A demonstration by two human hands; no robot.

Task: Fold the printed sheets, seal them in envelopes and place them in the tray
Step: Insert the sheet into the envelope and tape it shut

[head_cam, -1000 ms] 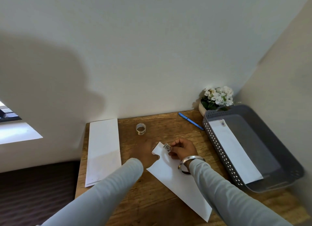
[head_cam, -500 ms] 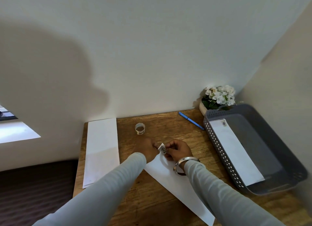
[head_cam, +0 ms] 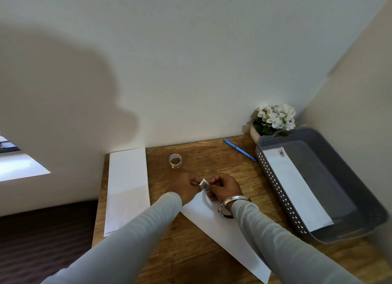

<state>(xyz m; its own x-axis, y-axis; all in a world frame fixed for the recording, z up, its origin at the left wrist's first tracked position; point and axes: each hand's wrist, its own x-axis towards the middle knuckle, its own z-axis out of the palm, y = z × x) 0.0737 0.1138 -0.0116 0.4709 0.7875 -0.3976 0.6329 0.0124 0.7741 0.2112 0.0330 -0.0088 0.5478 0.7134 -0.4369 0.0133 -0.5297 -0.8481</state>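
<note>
Head view: left hand [head_cam: 183, 187] and right hand [head_cam: 224, 188] both pinch a stamp [head_cam: 205, 185] above the envelope [head_cam: 224, 226]. Advise squaring it to the corner, then pressing flat.

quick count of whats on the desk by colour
white: 4 - paper stack, envelope under the hands, envelope in tray, flowers
blue: 1 - pen
grey: 1 - tray
clear: 1 - tape roll
total: 7
</note>
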